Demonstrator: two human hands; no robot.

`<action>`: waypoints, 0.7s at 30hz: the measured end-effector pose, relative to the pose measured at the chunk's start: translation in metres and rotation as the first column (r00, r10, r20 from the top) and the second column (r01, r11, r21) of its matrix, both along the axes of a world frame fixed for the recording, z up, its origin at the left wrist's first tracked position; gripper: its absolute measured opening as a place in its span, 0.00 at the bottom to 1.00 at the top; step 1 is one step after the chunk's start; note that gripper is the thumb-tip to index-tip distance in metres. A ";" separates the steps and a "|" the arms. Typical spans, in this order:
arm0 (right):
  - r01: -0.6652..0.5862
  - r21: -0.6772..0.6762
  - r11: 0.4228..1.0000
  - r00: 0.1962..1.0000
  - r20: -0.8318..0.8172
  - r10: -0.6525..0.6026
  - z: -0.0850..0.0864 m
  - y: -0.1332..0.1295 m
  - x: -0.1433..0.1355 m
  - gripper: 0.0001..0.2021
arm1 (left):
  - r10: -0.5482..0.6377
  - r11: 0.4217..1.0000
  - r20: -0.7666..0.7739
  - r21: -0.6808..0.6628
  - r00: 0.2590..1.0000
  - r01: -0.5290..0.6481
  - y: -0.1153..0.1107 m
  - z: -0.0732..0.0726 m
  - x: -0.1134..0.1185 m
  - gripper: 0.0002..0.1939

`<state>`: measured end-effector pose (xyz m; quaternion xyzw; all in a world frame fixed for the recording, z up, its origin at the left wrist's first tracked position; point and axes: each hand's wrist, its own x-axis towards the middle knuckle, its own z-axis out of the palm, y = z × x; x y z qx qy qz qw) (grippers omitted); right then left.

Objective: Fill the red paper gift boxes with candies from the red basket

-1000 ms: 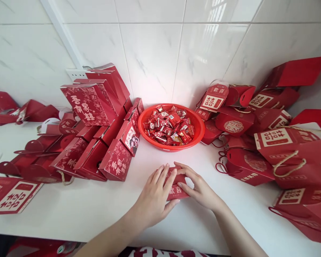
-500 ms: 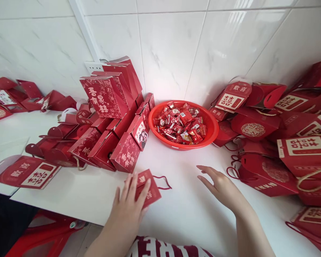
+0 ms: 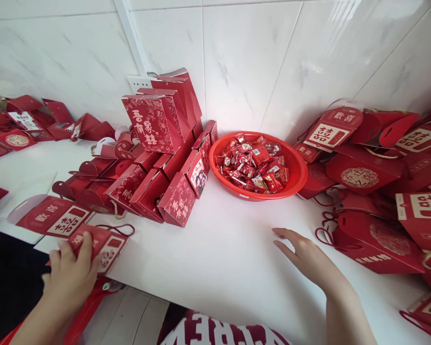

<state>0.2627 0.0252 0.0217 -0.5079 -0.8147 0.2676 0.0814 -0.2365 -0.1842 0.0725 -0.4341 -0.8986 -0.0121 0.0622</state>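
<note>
Near the edge of the white table [image 3: 201, 258], a flat red packet [image 3: 102, 241] is gripped by the left hand [image 3: 72, 273], though the thumb's placement is blurred. The packet is angled forward and right from the palm, its long axis roughly crosswise; the right hand [image 3: 305, 254] is held well apart, empty, loosely spread. Beyond, a second packet [image 3: 52, 215] is laid; farther, sweets [image 3: 249, 165] are heaped in a red basket [image 3: 299, 175].

Head-worn camera, close above a white smooth-topped table [image 3: 208, 249], facing forward and down; glossy white tiled wall [image 3: 237, 62] at twelve o'clock, wearer's maroon-and-white lettered shirt [image 3: 219, 330] at six.
</note>
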 end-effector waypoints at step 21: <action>0.032 -0.001 0.999 0.996 0.082 -0.032 -0.003 0.001 -0.001 0.22 | 0.070 0.997 -0.104 -0.022 0.992 -0.072 0.046 -0.002 -0.082 0.31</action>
